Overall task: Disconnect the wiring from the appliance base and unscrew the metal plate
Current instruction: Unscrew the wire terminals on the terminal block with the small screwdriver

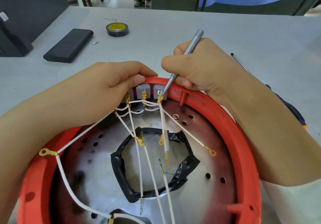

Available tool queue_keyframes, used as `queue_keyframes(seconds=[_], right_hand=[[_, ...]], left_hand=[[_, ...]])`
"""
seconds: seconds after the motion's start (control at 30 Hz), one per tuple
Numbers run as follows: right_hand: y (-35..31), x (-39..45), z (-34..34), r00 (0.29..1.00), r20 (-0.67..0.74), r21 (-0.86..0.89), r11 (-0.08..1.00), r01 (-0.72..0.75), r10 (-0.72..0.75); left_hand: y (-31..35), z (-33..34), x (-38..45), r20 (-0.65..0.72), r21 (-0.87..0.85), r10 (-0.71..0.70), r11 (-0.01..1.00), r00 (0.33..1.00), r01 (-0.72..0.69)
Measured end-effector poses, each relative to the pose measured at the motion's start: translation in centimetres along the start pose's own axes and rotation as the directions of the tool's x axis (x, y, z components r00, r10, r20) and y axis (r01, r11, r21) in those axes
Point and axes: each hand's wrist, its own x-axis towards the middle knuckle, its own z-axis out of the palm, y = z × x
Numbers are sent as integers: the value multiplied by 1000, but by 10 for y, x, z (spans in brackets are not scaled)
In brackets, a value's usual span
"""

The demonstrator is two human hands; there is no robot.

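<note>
While the red appliance base [241, 137] lies on the grey table [173, 25] and fills the lower part of the view, two hands work at its far rim. At the far left on the table lies one flat black case [68, 45], then one small metal bit [95, 43], then one roll of black tape [117, 30] with a yellow core.

At the left rim of the base, one gold ring terminal [46, 152] joins two white wires [69, 180]. The left hand [107, 91] has its fingers curled over the rim, and its thumb presses against the first of three grey terminal blocks [143, 92], which stand side by side inside the rim. This first block is mostly hidden by the hand. From the blocks several white wires run down across the metal plate [199, 189]; the exact number cannot be told because some are blurred. The plate sits inside the base, has many small round holes, and has one central opening edged with black tape.

The right hand [208, 71] holds one slim grey screwdriver [184, 57] like a pen, the fingers closed around the shaft. Its tip touches the gold connector [159, 97] on the third block. Right of this hand, one thin dark tool [240, 62] lies on the table, partly hidden.
</note>
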Motion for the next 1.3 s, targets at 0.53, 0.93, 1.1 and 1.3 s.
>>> queue_keyframes(seconds=[0.53,0.93,1.1,1.3], right_hand=[[-18,-14,3,988,-59,-22,990,141,-142],[-8,-12,27,957,-137,-137,962,238,-256],[-6,-12,29,934,-186,-229,938,260,-304],[-4,-9,29,920,-233,-254,933,255,-315]], left_hand=[[3,-4,-3,33,-5,14,1000,999,-13],[2,-2,-3,-54,4,19,1000,998,-19],[2,-3,-3,-42,12,61,998,997,-60],[1,-2,-1,-45,3,61,998,997,-61]])
